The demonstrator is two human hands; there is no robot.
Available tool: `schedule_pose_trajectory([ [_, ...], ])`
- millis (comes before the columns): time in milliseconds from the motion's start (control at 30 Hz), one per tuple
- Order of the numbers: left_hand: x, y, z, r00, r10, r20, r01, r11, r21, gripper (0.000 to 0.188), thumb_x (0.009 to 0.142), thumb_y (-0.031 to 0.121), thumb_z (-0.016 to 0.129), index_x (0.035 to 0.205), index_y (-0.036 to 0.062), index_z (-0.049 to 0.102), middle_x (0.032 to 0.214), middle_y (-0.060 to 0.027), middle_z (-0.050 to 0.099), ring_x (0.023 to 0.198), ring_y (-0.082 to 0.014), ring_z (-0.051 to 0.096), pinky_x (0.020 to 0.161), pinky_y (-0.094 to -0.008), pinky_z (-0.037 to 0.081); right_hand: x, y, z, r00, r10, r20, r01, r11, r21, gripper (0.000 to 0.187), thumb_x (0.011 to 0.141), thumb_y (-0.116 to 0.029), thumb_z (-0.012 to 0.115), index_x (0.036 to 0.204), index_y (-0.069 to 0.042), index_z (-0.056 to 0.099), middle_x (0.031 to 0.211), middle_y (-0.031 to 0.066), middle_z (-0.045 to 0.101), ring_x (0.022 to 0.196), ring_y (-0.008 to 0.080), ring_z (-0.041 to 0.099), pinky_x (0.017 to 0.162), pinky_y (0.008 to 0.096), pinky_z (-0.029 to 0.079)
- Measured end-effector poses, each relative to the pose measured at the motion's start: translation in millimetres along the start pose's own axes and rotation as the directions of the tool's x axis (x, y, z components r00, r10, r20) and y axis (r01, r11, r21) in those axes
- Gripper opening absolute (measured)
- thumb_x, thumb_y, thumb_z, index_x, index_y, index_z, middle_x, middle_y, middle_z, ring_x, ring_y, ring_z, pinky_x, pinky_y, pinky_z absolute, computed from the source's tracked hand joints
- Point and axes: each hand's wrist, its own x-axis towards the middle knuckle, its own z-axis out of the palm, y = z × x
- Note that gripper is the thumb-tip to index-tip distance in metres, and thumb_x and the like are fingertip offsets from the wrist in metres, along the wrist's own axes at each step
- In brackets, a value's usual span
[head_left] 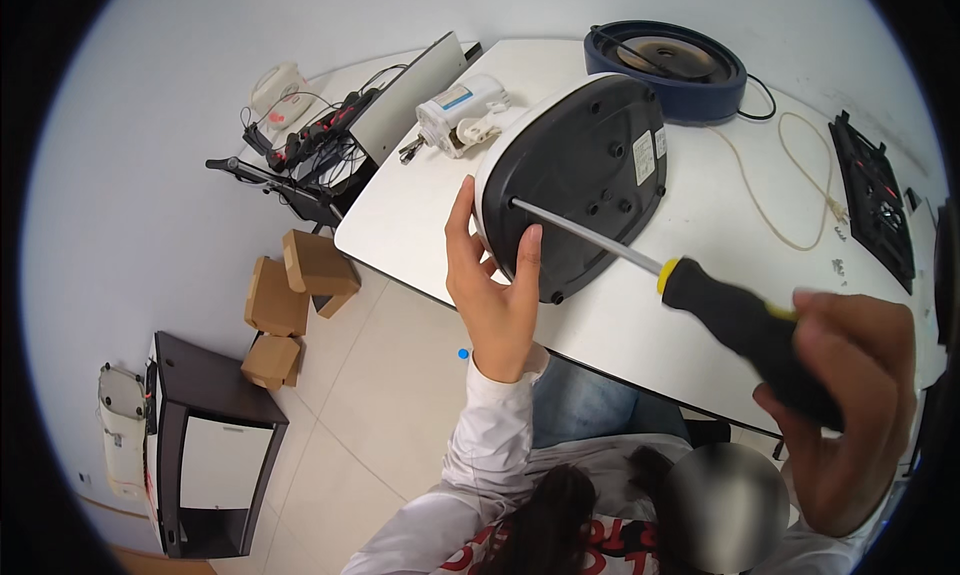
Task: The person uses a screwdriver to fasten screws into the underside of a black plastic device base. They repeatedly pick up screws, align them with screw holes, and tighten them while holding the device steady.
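black base (575, 160) tilts over the worktop (640, 345), left fingers (530, 260) pinching its left side, right fingers (865, 320) curled round the screwdriver (698, 295); screw-turning seems in hand, calling next for straight pressure.

The black base (570, 165) carries two white labels near its right edge: a larger one (644, 159) and, just beside it, a smaller one (660, 142). Their dark print is too small to read. Left of the base, a white canister (490, 93) bears a blue and white sticker (456, 98), also unreadable. Below the base, big red letters (600, 533) stand on the person's shirt (585, 462), partly covered by dark hair (557, 510).
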Motion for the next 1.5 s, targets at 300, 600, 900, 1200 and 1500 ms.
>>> schedule_pose_trajectory([
  [300, 1.2, -0.2, 1.7, 1.000, 0.011, -0.007, -0.011, 1.000, -0.015, 0.061, 0.083, 0.009, 0.066, 0.136, 0.0033, 0.037, 0.131, -0.0140, 0.044, 0.100, -0.0224, 0.060, 0.071, -0.0259, 0.054, 4.8, 2.5, 9.9, 0.996, 0.016, -0.090, 0.011, 0.955, 0.295, 0.045, 0.079, -0.025, 0.071, 0.114, -0.016, 0.044, 0.110, 0.0199, 0.045, 0.084, 0.0208, 0.057, 0.054, 0.0258, 0.049],
  [600, 1.0, 2.6, 0.2, 1.000, 0.004, -0.019, -0.003, 1.000, 0.012, 0.059, 0.083, 0.009, 0.067, 0.135, 0.0039, 0.038, 0.130, -0.0148, 0.045, 0.100, -0.0233, 0.060, 0.070, -0.0254, 0.053, 15.5, 7.6, 4.0, 0.995, 0.074, 0.067, -0.076, 0.997, 0.027, 0.041, 0.096, -0.039, 0.043, 0.119, -0.006, 0.050, 0.087, 0.0140, 0.055, 0.061, 0.0183, 0.056, 0.052, 0.0264, 0.045],
  [900, 1.9, -5.1, -3.4, 0.997, 0.070, -0.033, -0.069, 0.997, 0.033, 0.058, 0.085, 0.016, 0.066, 0.135, 0.0039, 0.039, 0.133, -0.0139, 0.045, 0.102, -0.0226, 0.059, 0.070, -0.0260, 0.053, 4.3, 6.6, 16.7, 0.993, -0.070, -0.098, 0.080, 0.992, 0.100, 0.036, 0.088, -0.022, 0.061, 0.117, -0.008, 0.045, 0.109, 0.0177, 0.047, 0.082, 0.0230, 0.056, 0.060, 0.0282, 0.047],
  [1200, 10.8, -6.5, 3.6, 0.983, 0.119, -0.140, -0.115, 0.993, 0.037, 0.044, 0.090, 0.019, 0.060, 0.127, -0.0011, 0.049, 0.119, -0.0138, 0.056, 0.087, -0.0164, 0.061, 0.061, -0.0223, 0.049, 9.8, 6.7, 20.5, 0.995, -0.020, -0.101, 0.046, 0.964, 0.261, 0.038, 0.080, -0.020, 0.060, 0.114, -0.007, 0.049, 0.103, 0.0186, 0.050, 0.077, 0.0242, 0.059, 0.054, 0.0295, 0.050],
  [1500, 13.9, -1.2, 3.4, 0.989, 0.053, -0.141, -0.053, 0.999, 0.003, 0.043, 0.089, 0.017, 0.061, 0.126, -0.0027, 0.049, 0.114, -0.0154, 0.056, 0.088, -0.0150, 0.059, 0.062, -0.0211, 0.048, 17.5, -1.8, 12.5, 0.998, -0.033, -0.062, 0.039, 0.994, 0.100, 0.041, 0.083, -0.030, 0.064, 0.116, -0.009, 0.049, 0.105, 0.0176, 0.053, 0.079, 0.0225, 0.058, 0.062, 0.0298, 0.050],
])
